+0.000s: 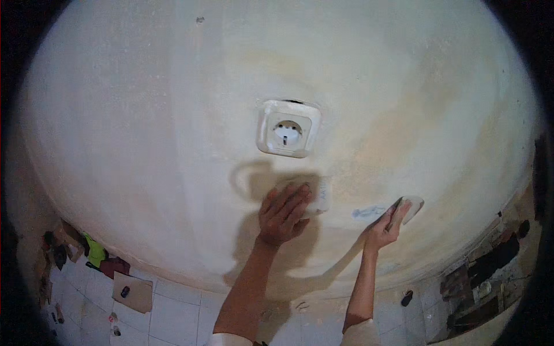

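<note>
While a brown sheet (141, 301) bears a dark object (124, 292), the left hand (284, 213) holds a blue-marked block (323, 199) against the wall (144, 144), below a square frame (262, 130) containing a round socket (288, 136); the right hand (385, 229), its grip narrow, holds a pale pad (414, 209) there.

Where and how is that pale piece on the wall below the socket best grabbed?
Probably pinch the pale piece by its right edge, coming from the right: that edge shows bare, while the left grip covers much of the rest. It looks thin and flat against the wall, so a pinch should suit.
</note>
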Motion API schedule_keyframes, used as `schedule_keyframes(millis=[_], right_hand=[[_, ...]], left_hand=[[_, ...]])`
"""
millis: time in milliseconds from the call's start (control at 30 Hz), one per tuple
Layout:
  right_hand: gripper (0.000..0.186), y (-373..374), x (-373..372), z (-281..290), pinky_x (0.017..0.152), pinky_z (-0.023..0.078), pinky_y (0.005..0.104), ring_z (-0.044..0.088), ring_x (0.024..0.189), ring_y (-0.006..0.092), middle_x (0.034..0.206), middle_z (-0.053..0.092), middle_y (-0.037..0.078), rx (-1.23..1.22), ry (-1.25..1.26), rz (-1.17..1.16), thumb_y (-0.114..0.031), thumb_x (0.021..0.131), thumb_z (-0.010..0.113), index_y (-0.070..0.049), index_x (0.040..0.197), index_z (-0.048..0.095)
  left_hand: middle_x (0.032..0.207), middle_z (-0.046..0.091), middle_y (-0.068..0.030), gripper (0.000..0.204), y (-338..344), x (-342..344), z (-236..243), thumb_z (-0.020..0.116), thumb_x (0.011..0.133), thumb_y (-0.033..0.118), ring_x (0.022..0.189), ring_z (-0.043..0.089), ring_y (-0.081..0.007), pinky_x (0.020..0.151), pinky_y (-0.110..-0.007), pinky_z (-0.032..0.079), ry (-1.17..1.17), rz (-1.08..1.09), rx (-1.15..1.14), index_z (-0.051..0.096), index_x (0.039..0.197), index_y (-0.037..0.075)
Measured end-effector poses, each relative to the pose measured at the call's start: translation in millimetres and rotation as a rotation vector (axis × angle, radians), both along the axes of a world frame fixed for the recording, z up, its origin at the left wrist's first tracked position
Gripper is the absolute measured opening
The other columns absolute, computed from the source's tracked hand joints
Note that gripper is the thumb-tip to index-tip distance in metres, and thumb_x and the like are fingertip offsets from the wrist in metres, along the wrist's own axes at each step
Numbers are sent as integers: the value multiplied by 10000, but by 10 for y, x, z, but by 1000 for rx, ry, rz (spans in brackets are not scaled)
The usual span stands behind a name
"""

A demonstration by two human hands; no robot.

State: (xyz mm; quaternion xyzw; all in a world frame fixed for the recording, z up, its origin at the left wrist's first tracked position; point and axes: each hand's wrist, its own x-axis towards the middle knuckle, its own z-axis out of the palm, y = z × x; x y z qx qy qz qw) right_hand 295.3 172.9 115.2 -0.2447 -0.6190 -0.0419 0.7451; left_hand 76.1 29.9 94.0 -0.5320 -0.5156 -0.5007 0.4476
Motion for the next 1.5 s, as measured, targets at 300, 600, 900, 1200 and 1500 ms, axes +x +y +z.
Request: schedule_keyframes(millis=[300, 600, 900, 1200, 1500], right_hand=[[451, -62, 43, -6, 1048, 339, 359, 378, 1318, 275, 1427, 379, 200, -128, 5, 61, -4, 931, 439, 84, 1365, 353], [373, -78, 387, 39, 1043, 361, 396, 420, 1290, 323, 1353, 464, 220, -33, -134, -19, -4, 916, 454, 55, 1282, 487], [385, -199, 433, 186, 1040, 363, 385, 428, 1283, 324, 1326, 495, 205, -201, -179, 47, -53, 883, 545, 43, 1255, 521], [413, -114, 522, 141, 1024, 385, 358, 443, 1275, 277, 1330, 498, 192, -193, -213, 19, 17, 869, 535, 51, 1278, 493], [407, -233, 559, 209, 1013, 388, 354, 439, 1277, 299, 1342, 486, 197, -263, -254, 47, -13, 890, 498, 29, 1295, 488]], left_hand=[[1232, 606, -52, 362, 24, -42, -32, 531, 870, 352, 1213, 506, -295, 1018, -517, 309, -5, 61, -32, 604, 1164, 154], [1196, 629, -42, 350, 63, -9, -37, 552, 855, 333, 1220, 503, -266, 1065, -469, 272, 9, 130, 44, 621, 1149, 157], [1205, 624, -59, 347, 84, -94, -51, 542, 827, 250, 1231, 493, -278, 1068, -479, 271, 13, 114, 61, 626, 1137, 119], [1213, 620, -58, 328, 151, -64, -81, 556, 845, 289, 1224, 499, -273, 1053, -486, 288, 19, 109, 73, 634, 1121, 129], [1215, 620, -23, 335, 44, -45, -61, 622, 773, 257, 1194, 520, -254, 1053, -466, 289, -18, 123, -3, 650, 1088, 146]])
